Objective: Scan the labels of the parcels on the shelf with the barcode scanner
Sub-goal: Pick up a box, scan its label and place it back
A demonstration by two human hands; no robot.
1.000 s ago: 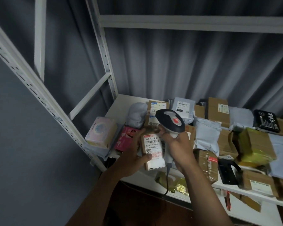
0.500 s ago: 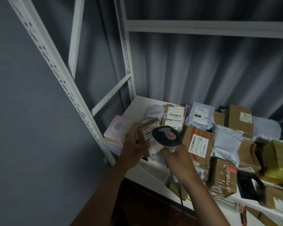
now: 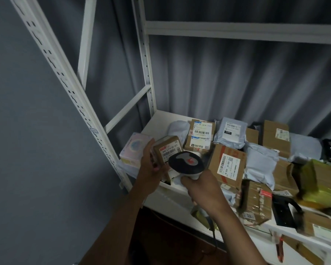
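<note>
The barcode scanner [image 3: 185,165] was dark-headed with a grey top, a red mark and a pale handle, gripped by the right hand [image 3: 203,190] at the shelf's [image 3: 157,121] front left. Just beside its head, the left hand [image 3: 150,169] held a small brown parcel [image 3: 167,150], tilted, its white barcode label facing up. Behind lay another labelled carton [image 3: 201,135] and a grey mailer bag [image 3: 230,131]; a larger box [image 3: 227,165] sat close on the right. A pink box [image 3: 135,148] sat behind the left hand.
</note>
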